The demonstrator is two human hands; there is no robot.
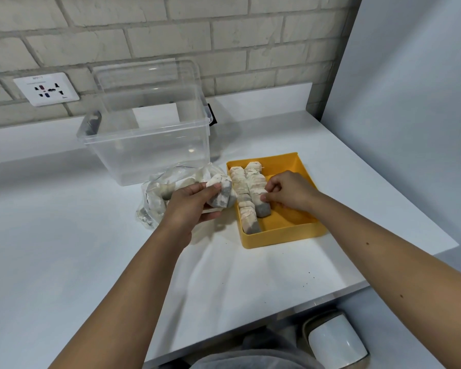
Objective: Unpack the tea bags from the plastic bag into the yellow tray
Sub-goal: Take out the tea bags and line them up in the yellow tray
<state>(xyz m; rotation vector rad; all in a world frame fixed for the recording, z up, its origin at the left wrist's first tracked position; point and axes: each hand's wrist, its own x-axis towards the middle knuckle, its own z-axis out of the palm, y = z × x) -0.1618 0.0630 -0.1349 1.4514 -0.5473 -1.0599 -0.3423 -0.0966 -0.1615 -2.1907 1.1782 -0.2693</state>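
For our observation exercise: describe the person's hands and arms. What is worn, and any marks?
Both hands, left hand and right hand, are bare: no gloves, rings or watch. The forearms are bare too, with no sleeve in view. The right forearm shows a few small dark spots.

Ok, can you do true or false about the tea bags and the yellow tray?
The left hand holds tea bags. True.
The right hand is over the yellow tray. True.
The tray is empty. False: two rows of tea bags stand in it.
The see-through box is full of tea bags. False: the clear box shows none inside.
The plastic bag is right of the tray. False: the plastic bag lies left of it.
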